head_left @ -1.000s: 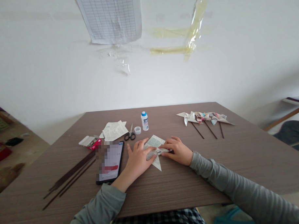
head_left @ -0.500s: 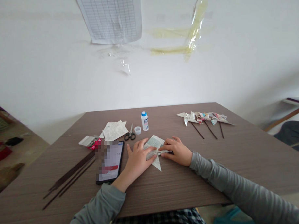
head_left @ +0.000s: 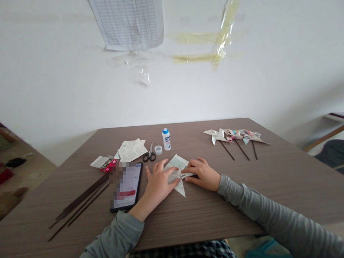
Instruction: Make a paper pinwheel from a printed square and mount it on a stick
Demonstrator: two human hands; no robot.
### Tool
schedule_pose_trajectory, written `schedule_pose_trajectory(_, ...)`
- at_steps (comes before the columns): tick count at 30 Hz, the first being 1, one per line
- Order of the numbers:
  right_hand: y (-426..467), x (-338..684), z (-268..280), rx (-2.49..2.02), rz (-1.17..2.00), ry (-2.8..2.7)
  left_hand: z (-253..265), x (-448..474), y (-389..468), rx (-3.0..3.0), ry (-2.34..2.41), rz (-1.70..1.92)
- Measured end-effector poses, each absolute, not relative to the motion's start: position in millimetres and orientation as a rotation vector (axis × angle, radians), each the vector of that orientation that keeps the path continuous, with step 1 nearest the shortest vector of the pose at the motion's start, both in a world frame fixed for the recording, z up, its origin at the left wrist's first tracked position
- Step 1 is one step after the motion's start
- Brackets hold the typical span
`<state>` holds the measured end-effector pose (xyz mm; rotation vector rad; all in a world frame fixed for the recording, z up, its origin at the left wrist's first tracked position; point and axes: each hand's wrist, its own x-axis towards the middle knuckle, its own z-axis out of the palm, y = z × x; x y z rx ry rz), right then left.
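Note:
Between my hands, near the middle of the table, lies a paper pinwheel (head_left: 180,188) folded from printed paper; its pointed corners stick out toward the back and the front. My left hand (head_left: 159,180) presses on its left side with thumb and index finger, the other fingers spread. From the right, my right hand (head_left: 204,174) pinches a folded blade close to the centre, fingers bent together. The fingertips partly cover the pinwheel's middle. A small dark piece shows under my right fingers, too hidden to name.
Scissors (head_left: 149,154), a small cap (head_left: 158,149) and a glue bottle (head_left: 166,139) stand behind my hands. Leftward are a phone (head_left: 140,182), printed paper sheets (head_left: 133,150), an opened small box (head_left: 101,162) and dark sticks (head_left: 81,198). Three finished-looking pinwheels (head_left: 217,135) lie back right.
My left index finger and right fingers have shifted very slightly on the pinwheel. A little more of its rear corner shows. Otherwise the table looks the same.

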<state>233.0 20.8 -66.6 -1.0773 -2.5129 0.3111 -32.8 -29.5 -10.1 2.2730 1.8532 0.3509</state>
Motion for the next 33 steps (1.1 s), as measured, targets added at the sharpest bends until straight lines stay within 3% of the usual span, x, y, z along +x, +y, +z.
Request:
schedule_pose_trajectory(22,19.3,231.9,-60.6,-1.121,0.372,-2.544,-5.6,-31.5,-31.1,2.259,1.89,0.17)
schedule_pose_trajectory(33,16.5,231.8,-59.3,-1.114,0.336,-2.488,-9.7,-34.9,-31.8,2.281,1.914,0.284)
